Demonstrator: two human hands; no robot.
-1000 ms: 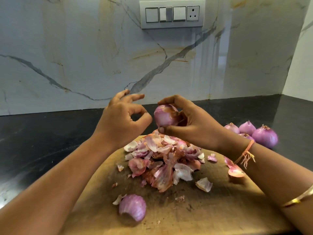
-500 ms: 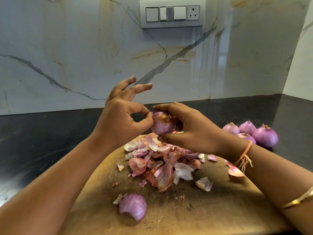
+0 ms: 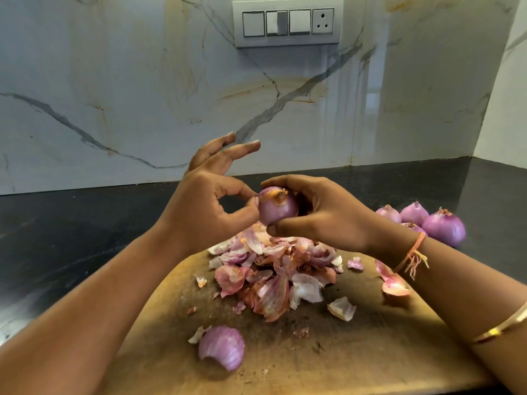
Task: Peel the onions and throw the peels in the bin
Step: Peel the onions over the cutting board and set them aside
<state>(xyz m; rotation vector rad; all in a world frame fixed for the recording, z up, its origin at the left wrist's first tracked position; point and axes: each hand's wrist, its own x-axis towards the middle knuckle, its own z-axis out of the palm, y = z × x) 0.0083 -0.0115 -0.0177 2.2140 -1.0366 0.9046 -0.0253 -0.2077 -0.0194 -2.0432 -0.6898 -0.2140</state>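
onion held over peel pile, both grips on it

onion [image 3: 278,208] in the air just above the peel pile [image 3: 273,269], purple with an orange-brown patch on top. right grip [image 3: 322,218] wraps it, thumb underneath, fingers over the top. left grip [image 3: 211,206] pinches skin at its upper left edge with thumb and forefinger, other fingers spread. pile lies on a wooden cutting board [image 3: 370,352], big loose peel [image 3: 222,350] near the front. a cluster of unpeeled onions [image 3: 443,230] on the dark counter [image 3: 71,223], right of the board

Kitchen | my black stone countertop [image 3: 71,238] carries a wooden chopping board [image 3: 370,352] | right of the board, whole onions [image 3: 443,230] cluster on the stone | on the board, a heap of peels [image 3: 273,275], one curled peel [image 3: 222,352] toward the board's near edge.
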